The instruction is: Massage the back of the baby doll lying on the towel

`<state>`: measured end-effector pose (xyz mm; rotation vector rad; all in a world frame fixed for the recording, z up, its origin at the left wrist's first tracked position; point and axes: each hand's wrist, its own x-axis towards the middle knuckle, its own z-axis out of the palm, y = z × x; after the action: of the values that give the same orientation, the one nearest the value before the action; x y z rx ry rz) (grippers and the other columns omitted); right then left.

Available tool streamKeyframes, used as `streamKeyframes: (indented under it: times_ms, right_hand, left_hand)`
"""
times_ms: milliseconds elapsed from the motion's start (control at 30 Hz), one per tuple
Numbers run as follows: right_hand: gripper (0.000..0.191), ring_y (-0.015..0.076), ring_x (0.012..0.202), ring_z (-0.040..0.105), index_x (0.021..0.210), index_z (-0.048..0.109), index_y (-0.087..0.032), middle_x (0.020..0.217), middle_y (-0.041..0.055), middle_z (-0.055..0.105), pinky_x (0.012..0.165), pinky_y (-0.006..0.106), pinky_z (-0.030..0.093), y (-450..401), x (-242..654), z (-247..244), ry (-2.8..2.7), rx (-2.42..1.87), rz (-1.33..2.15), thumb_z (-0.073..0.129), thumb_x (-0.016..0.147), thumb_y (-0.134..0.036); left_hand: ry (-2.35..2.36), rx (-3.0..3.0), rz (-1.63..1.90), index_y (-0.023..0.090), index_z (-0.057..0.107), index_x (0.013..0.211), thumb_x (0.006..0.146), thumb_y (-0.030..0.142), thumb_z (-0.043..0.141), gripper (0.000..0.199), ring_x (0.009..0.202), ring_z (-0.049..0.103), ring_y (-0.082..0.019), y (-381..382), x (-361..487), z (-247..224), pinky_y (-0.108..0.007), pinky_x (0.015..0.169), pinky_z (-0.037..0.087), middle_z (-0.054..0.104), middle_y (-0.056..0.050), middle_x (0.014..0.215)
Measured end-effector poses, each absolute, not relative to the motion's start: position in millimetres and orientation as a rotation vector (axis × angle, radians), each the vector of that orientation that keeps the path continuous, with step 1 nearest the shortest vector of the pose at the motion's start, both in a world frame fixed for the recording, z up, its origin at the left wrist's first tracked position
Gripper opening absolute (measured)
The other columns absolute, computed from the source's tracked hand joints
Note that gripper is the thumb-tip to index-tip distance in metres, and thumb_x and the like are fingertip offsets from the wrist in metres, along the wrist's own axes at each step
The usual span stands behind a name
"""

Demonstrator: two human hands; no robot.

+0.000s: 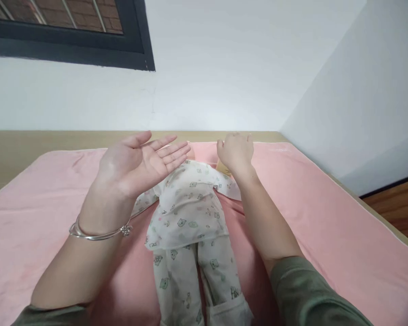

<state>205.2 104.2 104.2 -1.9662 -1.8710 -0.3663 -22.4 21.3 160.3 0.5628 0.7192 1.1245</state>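
Observation:
My left hand (146, 160) is held palm up with fingers stretched out, above the left shoulder and sleeve of a baby's long-sleeved top (192, 203). The top is white with small green bear prints, and matching trousers (216, 271) lie below it. The clothes look filled out, as on a doll; a bit of skin-coloured surface shows past my left fingertips, and any head is hidden. Back side up, my right hand (237, 151) is by the right shoulder, its fingers curled out of sight. Just under it a yellow thing (224, 168) with dark markings shows in part.
A pink blanket (302, 203) lies under the clothes on a light wooden surface (23, 140). White walls (221, 68) stand behind and at the right. A dark-framed window (132, 45) is at upper left, and brown wood (397, 203) shows at the right edge.

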Motion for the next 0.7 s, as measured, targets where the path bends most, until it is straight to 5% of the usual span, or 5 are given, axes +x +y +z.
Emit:
streamKeyframes:
  times_ms: [333, 567, 700]
  right_hand:
    - [0.043, 0.0365, 0.121, 0.061, 0.115, 0.067, -0.004, 0.122, 0.0254, 0.069, 0.115, 0.058, 0.029, 102.5, 201.7, 105.2, -1.876, -2.034, -0.405, 0.035, 0.098, -0.029]
    - [0.043, 0.0367, 0.128, 0.057, 0.126, 0.064, -0.013, 0.136, 0.0192, 0.065, 0.114, 0.063, 0.031, 96.6, 222.2, 118.6, -1.946, -1.929, 0.010, 0.040, 0.095, -0.033]
    - [0.047, 0.0359, 0.145, 0.042, 0.136, 0.060, -0.015, 0.152, 0.0180, 0.051, 0.116, 0.059, 0.033, 73.3, 217.0, 131.3, -1.937, -1.741, 0.000, 0.042, 0.097, -0.035]
  left_hand:
    - [0.647, 0.423, 1.095, 0.012, 0.039, 0.152, 0.099, 0.028, 0.036, 0.056, 0.132, 0.060, -0.027, -1.7, -11.3, 156.2, -0.042, 0.115, 0.046, 0.059, -0.019, 0.144]
    - [0.670, 0.446, 0.944, 0.010, 0.040, 0.152, 0.094, 0.030, 0.045, 0.062, 0.140, 0.052, -0.028, -13.7, 3.2, 148.0, -0.044, 0.123, 0.035, 0.055, -0.020, 0.149]
    - [0.649, 0.429, 0.988, 0.008, 0.045, 0.148, 0.093, 0.029, 0.047, 0.059, 0.141, 0.051, -0.028, -21.5, 7.2, 147.0, -0.042, 0.123, 0.035, 0.058, -0.020, 0.146]
